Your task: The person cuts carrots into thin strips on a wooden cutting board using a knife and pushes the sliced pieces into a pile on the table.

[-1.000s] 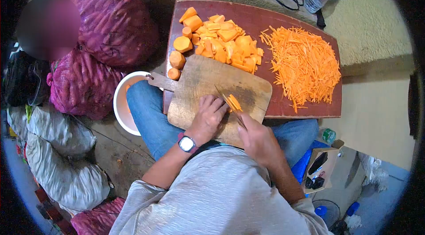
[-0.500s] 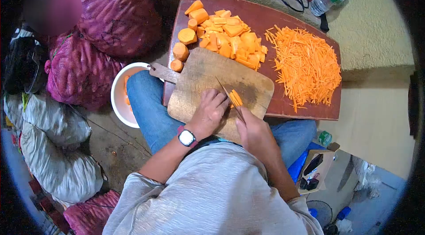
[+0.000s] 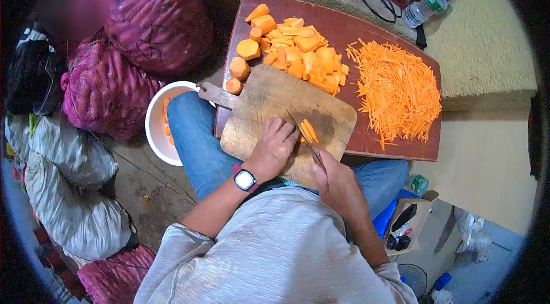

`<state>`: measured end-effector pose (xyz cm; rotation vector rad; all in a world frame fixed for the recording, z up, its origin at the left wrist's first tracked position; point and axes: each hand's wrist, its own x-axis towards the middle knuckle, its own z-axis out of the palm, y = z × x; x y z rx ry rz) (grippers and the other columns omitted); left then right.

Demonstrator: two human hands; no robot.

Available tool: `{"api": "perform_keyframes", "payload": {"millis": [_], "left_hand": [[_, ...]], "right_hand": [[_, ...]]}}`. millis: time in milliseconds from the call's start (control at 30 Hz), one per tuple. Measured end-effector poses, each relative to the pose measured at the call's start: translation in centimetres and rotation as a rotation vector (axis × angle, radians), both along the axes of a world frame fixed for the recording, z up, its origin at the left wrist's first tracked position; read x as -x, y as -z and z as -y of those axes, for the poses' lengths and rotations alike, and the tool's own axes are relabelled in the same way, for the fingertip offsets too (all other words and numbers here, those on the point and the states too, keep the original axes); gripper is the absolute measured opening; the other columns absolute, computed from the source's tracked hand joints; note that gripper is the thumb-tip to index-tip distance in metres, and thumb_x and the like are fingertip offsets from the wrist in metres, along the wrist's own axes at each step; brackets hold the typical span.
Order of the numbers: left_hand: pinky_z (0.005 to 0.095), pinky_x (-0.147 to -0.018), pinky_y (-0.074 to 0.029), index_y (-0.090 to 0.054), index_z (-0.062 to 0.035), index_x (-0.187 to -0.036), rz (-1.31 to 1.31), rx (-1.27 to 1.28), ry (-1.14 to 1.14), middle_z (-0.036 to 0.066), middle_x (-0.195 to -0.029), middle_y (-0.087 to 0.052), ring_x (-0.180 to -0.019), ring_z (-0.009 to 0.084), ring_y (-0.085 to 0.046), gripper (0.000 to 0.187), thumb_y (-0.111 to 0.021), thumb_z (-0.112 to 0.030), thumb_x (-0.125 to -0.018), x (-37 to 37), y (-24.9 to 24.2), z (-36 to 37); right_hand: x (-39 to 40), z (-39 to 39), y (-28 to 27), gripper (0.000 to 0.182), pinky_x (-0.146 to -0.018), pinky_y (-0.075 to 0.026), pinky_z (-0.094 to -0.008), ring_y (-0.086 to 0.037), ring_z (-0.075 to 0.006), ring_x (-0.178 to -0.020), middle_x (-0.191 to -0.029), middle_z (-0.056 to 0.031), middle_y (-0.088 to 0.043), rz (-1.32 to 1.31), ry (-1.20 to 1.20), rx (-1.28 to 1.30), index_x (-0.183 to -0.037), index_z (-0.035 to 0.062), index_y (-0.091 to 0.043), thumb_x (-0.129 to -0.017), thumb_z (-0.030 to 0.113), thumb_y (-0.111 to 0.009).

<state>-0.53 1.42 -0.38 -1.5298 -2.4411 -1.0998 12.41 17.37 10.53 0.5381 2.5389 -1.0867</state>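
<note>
On the wooden cutting board [image 3: 258, 109], my left hand [image 3: 274, 148] is closed, its bent fingertips pressing down on carrot slices that they mostly hide. My right hand [image 3: 339, 185] grips a knife [image 3: 305, 136] by its handle. The blade lies right beside my left fingertips, pointing away from me. Just to its right are a few freshly cut carrot sticks [image 3: 309, 130]. Beyond the board is a pile of flat carrot slices [image 3: 306, 52]. Thick carrot chunks [image 3: 248, 49] line the left side, and a large heap of carrot shreds [image 3: 395, 95] sits on the right.
The board rests on a dark red tabletop [image 3: 366, 138] over my lap. A white basin [image 3: 153, 132] with carrot pieces stands by my left knee. Pink mesh sacks [image 3: 154, 17] and white sacks [image 3: 74, 206] crowd the left. A plastic bottle [image 3: 427, 5] lies on the ledge.
The knife and my right hand have shifted slightly right and towards me. My left hand stays at the carrot. The whole view has tilted a little.
</note>
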Motion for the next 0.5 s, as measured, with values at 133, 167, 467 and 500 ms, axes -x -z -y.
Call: {"api": "perform_keyframes", "payload": {"millis": [133, 167, 467, 500], "left_hand": [[0.0486, -0.099, -0.048, -0.073, 0.0052, -0.113, -0.004, -0.005, 0.007, 0.015, -0.108, -0.064, -0.107, 0.0361, -0.058, 0.035, -0.073, -0.007, -0.08, -0.3, -0.1, -0.2], [0.0487, -0.099, -0.048, -0.073, 0.0049, -0.112, -0.011, -0.008, 0.006, 0.015, -0.108, -0.064, -0.107, 0.036, -0.058, 0.034, -0.073, -0.008, -0.08, -0.1, -0.1, -0.1], [0.049, -0.097, -0.047, -0.073, 0.0023, -0.108, 0.005, 0.022, -0.009, 0.014, -0.105, -0.062, -0.104, 0.0353, -0.057, 0.037, -0.079, -0.008, -0.073, -0.1, -0.5, -0.2], [0.049, -0.097, -0.047, -0.073, 0.0023, -0.108, 0.002, 0.023, -0.011, 0.014, -0.105, -0.062, -0.104, 0.0353, -0.057, 0.037, -0.079, -0.008, -0.073, 0.1, -0.4, -0.2]], "right_hand": [[0.6, 0.1, 1.2, 0.036, -0.088, -0.057, -0.0616, -0.071, -0.054, -0.103, -0.113, -0.0337, -0.073, -0.119, 0.014, 0.008, -0.138, 0.0016, -0.056, -0.108, 0.021, -0.058], [0.9, 0.1, 1.3, 0.036, -0.088, -0.057, -0.0619, -0.071, -0.0542, -0.102, -0.113, -0.0337, -0.073, -0.213, -0.01, 0.008, -0.138, 0.0015, -0.056, -0.108, 0.022, -0.059], [0.9, 0.2, 1.0, 0.033, -0.079, -0.055, -0.0588, -0.069, -0.0559, -0.097, -0.1, -0.0348, -0.07, -0.234, 0.024, 0.045, -0.135, -0.0013, -0.061, -0.105, 0.013, -0.061], [0.8, 0.3, 0.8, 0.033, -0.079, -0.055, -0.0588, -0.069, -0.0559, -0.097, -0.1, -0.0348, -0.07, -0.238, 0.022, 0.047, -0.135, -0.0013, -0.061, -0.105, 0.013, -0.061]]}}
